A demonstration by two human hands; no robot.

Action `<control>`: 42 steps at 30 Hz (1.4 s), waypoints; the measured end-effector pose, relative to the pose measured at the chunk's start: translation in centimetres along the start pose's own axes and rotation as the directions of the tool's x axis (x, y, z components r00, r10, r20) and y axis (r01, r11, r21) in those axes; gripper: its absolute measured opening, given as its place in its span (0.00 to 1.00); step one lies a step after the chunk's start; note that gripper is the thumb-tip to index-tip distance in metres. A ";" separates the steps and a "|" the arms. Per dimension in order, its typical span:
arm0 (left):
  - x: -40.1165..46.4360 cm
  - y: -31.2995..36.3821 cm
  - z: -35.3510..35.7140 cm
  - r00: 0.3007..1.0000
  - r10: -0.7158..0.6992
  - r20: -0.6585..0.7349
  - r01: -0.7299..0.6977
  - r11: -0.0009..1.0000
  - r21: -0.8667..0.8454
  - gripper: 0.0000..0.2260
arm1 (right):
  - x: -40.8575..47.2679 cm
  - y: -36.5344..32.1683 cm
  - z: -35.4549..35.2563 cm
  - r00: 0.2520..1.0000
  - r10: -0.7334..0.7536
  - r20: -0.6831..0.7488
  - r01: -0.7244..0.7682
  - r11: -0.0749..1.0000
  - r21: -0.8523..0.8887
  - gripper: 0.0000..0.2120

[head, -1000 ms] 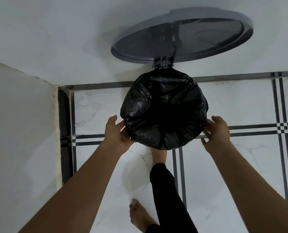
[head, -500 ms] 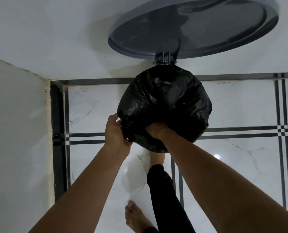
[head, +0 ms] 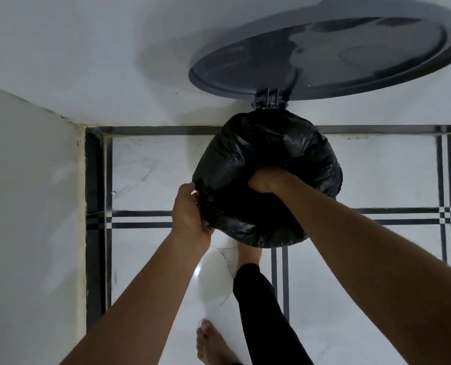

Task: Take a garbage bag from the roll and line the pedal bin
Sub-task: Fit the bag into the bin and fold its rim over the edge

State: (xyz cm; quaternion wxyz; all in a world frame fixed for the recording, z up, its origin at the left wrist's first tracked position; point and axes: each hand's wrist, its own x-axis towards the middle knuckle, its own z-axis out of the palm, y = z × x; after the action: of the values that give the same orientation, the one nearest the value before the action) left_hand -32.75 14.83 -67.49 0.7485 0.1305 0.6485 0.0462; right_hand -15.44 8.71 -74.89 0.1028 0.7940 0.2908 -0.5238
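A view looking straight down at a round pedal bin (head: 267,230) standing on a glossy white tiled floor (head: 150,164) with dark double stripes, close to a white wall (head: 87,61) at the top of the view and near a corner on the left. The bin's grey lid (head: 324,56) stands raised on its hinge (head: 267,100) and leans back against the wall.

A black garbage bag (head: 245,154) covers the bin's mouth and is folded down over the rim all the way round, so almost none of the bin's own surface shows. The plastic is crinkled and sags inward at the middle.

The person's left hand (head: 190,214) is at the left side of the rim, its fingers (head: 204,229) curled round the folded-over edge of the bag and gripping it. The right hand (head: 265,180) reaches down into the bag's opening from the right; only the wrist and back of the hand show, and the fingers are buried in the plastic, so whether they are apart or together cannot be told.

Below the bin, a bare foot (head: 248,255) at the end of a leg in black trousers (head: 263,312) reaches to the base of the bin, its front hidden beneath the bag. The other bare foot (head: 211,343) stands flat on the floor nearer the bottom edge.
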 end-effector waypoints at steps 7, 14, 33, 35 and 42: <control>1.3 -0.7 -0.5 0.999 0.030 0.020 -0.030 1.000 -0.002 0.14 | 4.5 0.1 2.7 0.995 0.046 0.094 -0.040 0.997 -0.062 0.26; 2.2 -0.8 -1.1 1.000 -0.002 -0.006 0.002 0.999 -0.033 0.14 | 6.5 0.5 4.6 0.995 0.073 0.070 -0.067 0.995 -0.080 0.29; 2.2 0.8 0.2 0.635 0.764 -0.113 -0.596 0.578 0.558 0.06 | 1.1 0.4 2.9 0.999 -0.044 -0.008 0.044 0.998 -0.048 0.20; 1.3 1.5 1.0 0.496 0.863 0.094 -0.717 0.346 0.605 0.05 | -1.7 1.2 1.6 0.994 -0.111 -0.020 0.110 0.993 -0.030 0.17; 3.3 6.0 4.7 0.379 0.666 0.642 -0.710 -0.236 0.664 0.14 | -8.2 5.6 -2.8 0.437 -0.244 -0.866 0.357 0.930 -0.082 0.17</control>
State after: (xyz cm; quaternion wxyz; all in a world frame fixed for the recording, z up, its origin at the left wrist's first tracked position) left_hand -27.01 20.71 -68.54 0.3768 0.8581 0.3388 0.0831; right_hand -12.42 2.55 -67.13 -0.1964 0.8876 0.4088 -0.0805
